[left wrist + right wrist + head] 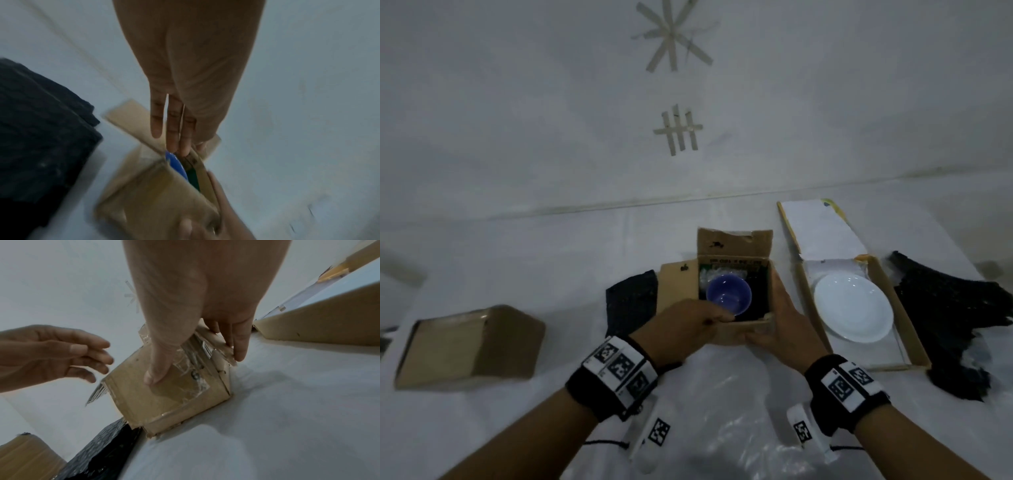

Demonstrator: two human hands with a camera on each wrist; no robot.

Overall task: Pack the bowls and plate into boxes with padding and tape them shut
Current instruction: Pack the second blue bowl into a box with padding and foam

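A small open cardboard box stands mid-table with a blue bowl inside, on black padding with bubble wrap behind it. My right hand grips the box's near right corner; in the right wrist view its thumb lies on the taped front wall and its fingers on the side wall. My left hand reaches over the near left rim with straight fingers just above the bowl, holding nothing. A white plate lies in a flat open box to the right.
A closed cardboard box sits at the left. Black padding sheets lie left of the small box and at the far right. Clear plastic wrap is spread on the white table between my wrists.
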